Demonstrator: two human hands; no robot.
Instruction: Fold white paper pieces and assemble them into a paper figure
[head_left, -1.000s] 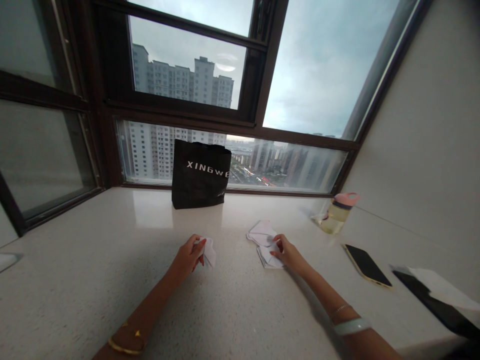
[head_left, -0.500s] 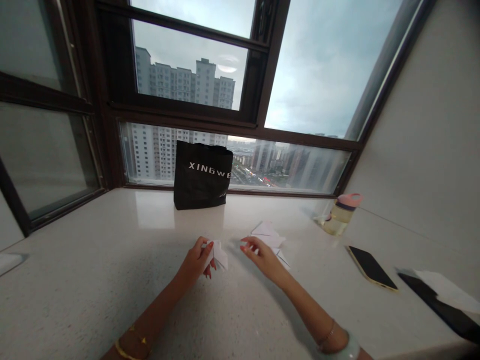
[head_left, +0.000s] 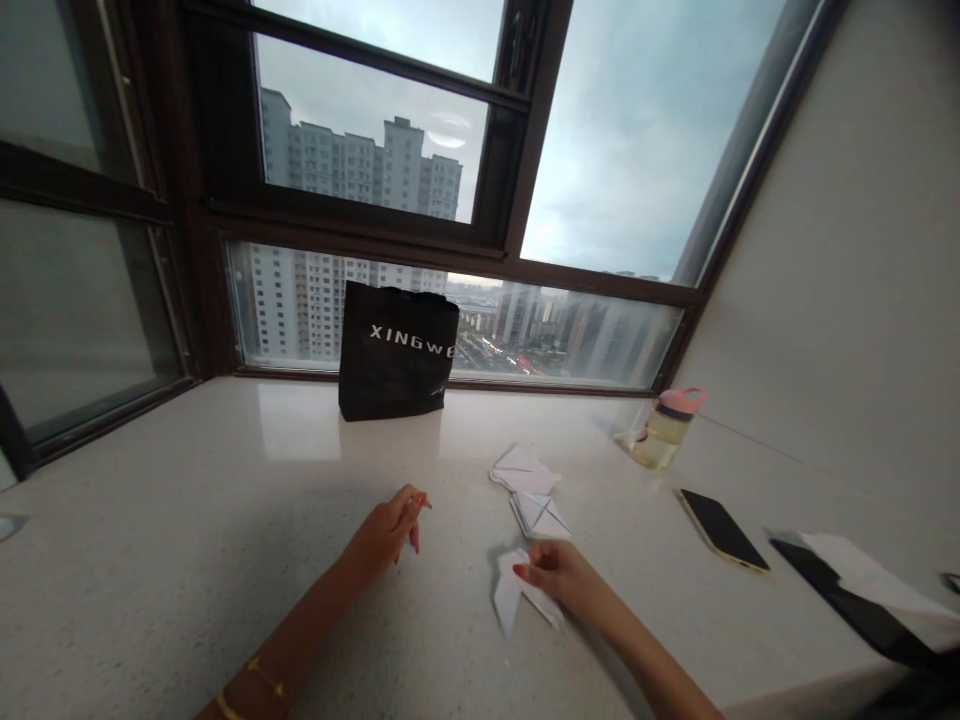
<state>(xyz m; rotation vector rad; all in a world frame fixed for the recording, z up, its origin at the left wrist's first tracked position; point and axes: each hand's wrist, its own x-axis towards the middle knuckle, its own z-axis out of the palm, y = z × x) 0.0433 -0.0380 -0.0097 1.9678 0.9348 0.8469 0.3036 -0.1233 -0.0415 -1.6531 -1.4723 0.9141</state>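
Note:
My right hand [head_left: 555,578] pinches a white folded paper piece [head_left: 508,592] between thumb and fingers, low over the counter. Its lower part spreads into two pointed flaps. My left hand [head_left: 394,528] hangs to the left of it with loosely bent, parted fingers and nothing visible in them. Just beyond my right hand lie more folded papers [head_left: 541,515] in a small stack, with crossing crease lines on top. Another group of folded white papers [head_left: 523,468] lies behind that stack, nearly touching it.
A black bag [head_left: 397,375] with white lettering stands against the window. To the right are a pink-lidded bottle [head_left: 664,435], a phone [head_left: 721,530] lying flat, and a black flat item [head_left: 840,600] with white paper [head_left: 874,572] on it. The speckled counter [head_left: 300,520] runs up to the window frame.
The folded paper has passed from my left hand to my right, which has moved nearer to me. My left hand has let go. The view has turned slightly right.

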